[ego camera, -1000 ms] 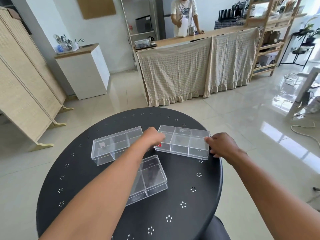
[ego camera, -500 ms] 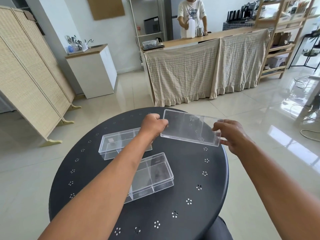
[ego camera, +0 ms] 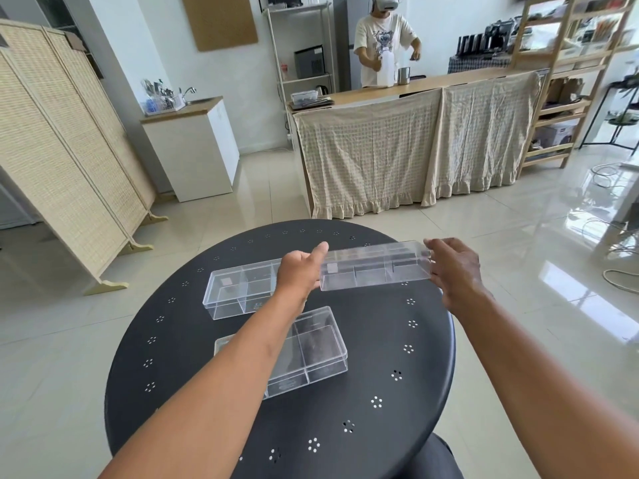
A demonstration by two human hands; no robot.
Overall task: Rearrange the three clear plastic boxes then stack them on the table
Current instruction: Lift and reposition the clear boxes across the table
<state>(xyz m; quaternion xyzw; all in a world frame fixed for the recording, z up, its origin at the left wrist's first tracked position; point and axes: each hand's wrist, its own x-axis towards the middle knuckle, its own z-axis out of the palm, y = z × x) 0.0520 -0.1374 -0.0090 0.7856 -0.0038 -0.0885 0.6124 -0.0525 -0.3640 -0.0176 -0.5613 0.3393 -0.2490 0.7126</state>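
I have the far-right clear divided box [ego camera: 375,269] lifted off the bench [ego camera: 380,392], held by its two short ends: my left hand [ego camera: 299,271] pinches the left end, thumb up over the top edge and the other fingers hidden under or behind it, and my right hand [ego camera: 453,267] cups the right end with its fingers curled round the corner. Gripping end to end keeps the long box level and lets me swing it over either neighbour, which I judge is the point of this lift: it hangs in the air above the back of the bench, just right of the second long box [ego camera: 242,292], which lies flat at the back left. The third, a shorter box with two compartments [ego camera: 311,350], lies flat nearer me, partly under my left forearm, well clear of the lifted one. None of the three is stacked yet.

The bench is a round black metal top with small clusters of punched holes; its dark face makes the transparent walls easy to misread, so I would watch the edges when lowering.

Around it, a glossy pale tiled floor [ego camera: 518,243], a folding woven screen [ego camera: 69,167] to the left, a counter hung with checked cloth [ego camera: 415,150] beyond, where another person [ego camera: 383,46] stands, and wooden shelving [ego camera: 553,81] to the right.
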